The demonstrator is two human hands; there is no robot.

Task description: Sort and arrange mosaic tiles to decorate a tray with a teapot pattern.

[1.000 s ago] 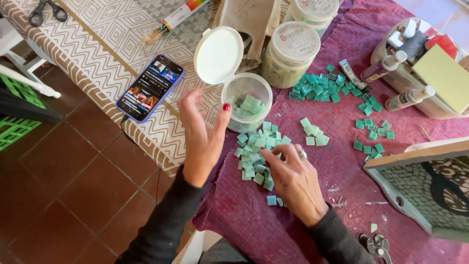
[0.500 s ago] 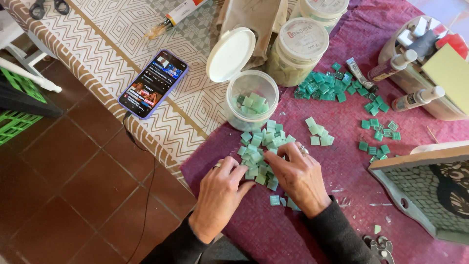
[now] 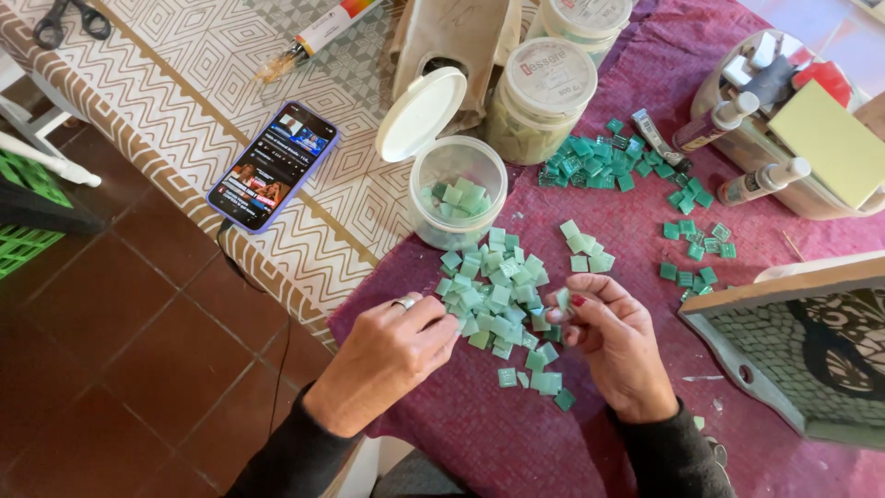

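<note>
A heap of pale green mosaic tiles [image 3: 498,290] lies on the purple cloth [image 3: 479,433] in front of me. My left hand [image 3: 392,355], with a ring on one finger, rests at the heap's left edge, its fingertips closed on tiles there. At the right edge of the heap, my right hand [image 3: 613,337] pinches one pale tile [image 3: 562,300] between thumb and fingers. Just beyond the heap stands an open clear plastic tub [image 3: 456,203] with some pale tiles in it, its white lid [image 3: 421,113] leaning beside it.
Darker green tiles [image 3: 590,161] are scattered further back and right. Lidded jars [image 3: 544,97], a container of glue bottles [image 3: 784,120], a framed mosaic panel [image 3: 811,341], a lit phone [image 3: 274,166], scissors [image 3: 64,18] and a tube [image 3: 313,37] surround the work area. The table edge runs left.
My left hand came down from the tub to the left side of the heap. My right hand lifted a tile at the heap's right edge.
</note>
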